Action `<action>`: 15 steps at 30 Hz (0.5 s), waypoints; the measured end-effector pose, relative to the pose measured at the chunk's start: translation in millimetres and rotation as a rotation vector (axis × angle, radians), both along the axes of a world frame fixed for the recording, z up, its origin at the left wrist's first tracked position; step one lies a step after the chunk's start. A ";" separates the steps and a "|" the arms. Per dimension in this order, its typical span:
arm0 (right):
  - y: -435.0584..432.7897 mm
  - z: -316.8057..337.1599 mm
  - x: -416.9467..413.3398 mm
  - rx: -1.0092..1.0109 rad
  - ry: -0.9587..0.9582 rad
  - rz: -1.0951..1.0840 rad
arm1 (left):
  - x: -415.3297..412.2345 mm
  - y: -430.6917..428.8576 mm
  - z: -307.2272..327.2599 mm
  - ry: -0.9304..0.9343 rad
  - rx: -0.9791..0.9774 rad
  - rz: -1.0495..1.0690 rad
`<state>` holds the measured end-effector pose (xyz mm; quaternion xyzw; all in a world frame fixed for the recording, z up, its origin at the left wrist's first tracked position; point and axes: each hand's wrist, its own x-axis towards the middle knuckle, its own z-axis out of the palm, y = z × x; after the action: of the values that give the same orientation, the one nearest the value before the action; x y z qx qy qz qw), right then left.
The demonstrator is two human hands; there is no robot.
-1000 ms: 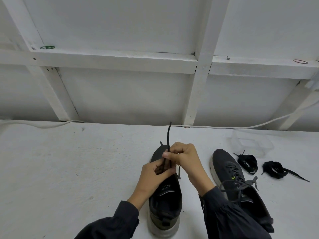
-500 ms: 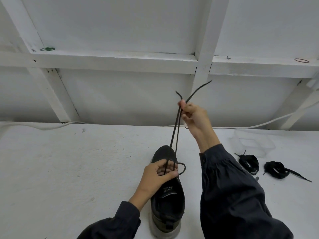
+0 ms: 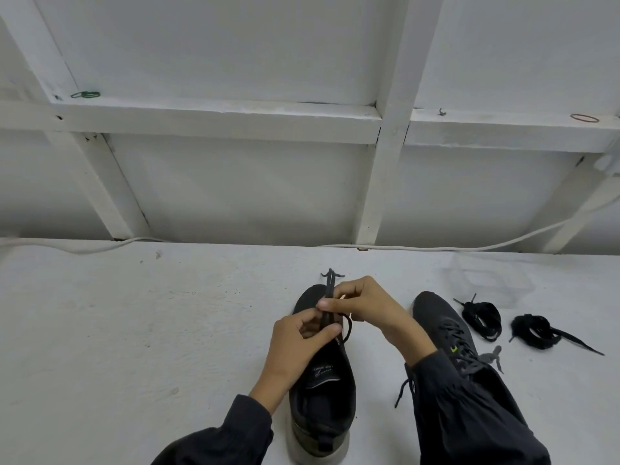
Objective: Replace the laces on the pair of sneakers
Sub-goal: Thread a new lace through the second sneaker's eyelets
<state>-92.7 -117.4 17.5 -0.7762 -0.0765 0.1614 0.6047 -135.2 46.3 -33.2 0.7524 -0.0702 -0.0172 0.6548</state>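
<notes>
A black sneaker point(image 3: 322, 391) stands on the white table, toe pointing away from me. A dark lace point(image 3: 330, 290) runs up from its eyelets, and a loop of it shows just right of my fingers. My left hand point(image 3: 295, 340) pinches the lace over the tongue. My right hand point(image 3: 362, 305) pinches the same lace just above, fingers curled. The lace's two ends stick out beyond the toe. A second dark sneaker point(image 3: 446, 330) with grey laces lies to the right, partly behind my right sleeve.
Two coiled black laces point(image 3: 481, 317) point(image 3: 536, 333) lie right of the second sneaker. A clear plastic box point(image 3: 489, 280) sits behind them. A white cable point(image 3: 436, 248) runs along the table's back edge under a white framed wall.
My right hand, which had pulled the lace high above the shoe, has come back down to the toe area beside my left hand. The lace is no longer stretched upward.
</notes>
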 end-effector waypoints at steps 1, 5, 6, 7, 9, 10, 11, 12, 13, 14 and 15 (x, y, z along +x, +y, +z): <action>1.7 1.2 -2.0 0.021 -0.018 -0.014 | -1.5 -0.4 -1.1 -0.048 0.040 0.049; 5.3 4.3 -6.3 -0.004 -0.077 -0.049 | -4.0 -2.3 -4.0 -0.100 0.103 -0.009; 6.1 4.9 -6.9 -0.010 -0.084 -0.051 | -4.0 -2.4 -4.0 -0.071 0.099 -0.044; 7.3 5.7 -7.6 -0.005 -0.086 -0.056 | -3.7 -2.2 -3.8 -0.040 0.097 -0.065; 10.4 8.7 -9.0 0.031 -0.080 -0.085 | -2.2 -0.8 -3.8 0.004 0.106 -0.080; 11.8 12.4 -9.0 0.058 -0.083 -0.102 | -1.1 -0.1 -3.8 0.019 0.113 -0.082; 13.3 18.4 -8.5 0.086 -0.094 -0.116 | -0.6 0.7 -3.9 0.035 0.118 -0.083; 15.2 26.3 -6.7 0.119 -0.112 -0.131 | -0.2 1.3 -3.9 0.049 0.120 -0.081; 17.0 35.3 -3.8 0.154 -0.132 -0.148 | 0.0 1.8 -3.9 0.059 0.121 -0.078; 18.7 44.2 0.3 0.187 -0.149 -0.165 | 0.1 2.0 -4.4 0.065 0.120 -0.073; 20.3 52.0 4.8 0.211 -0.162 -0.180 | 0.1 2.2 -4.9 0.069 0.119 -0.068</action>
<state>-87.8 -97.0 69.5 -0.7227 -0.0718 0.0344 0.6865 -135.2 48.5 -38.1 0.7861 -0.0719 -0.0693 0.6100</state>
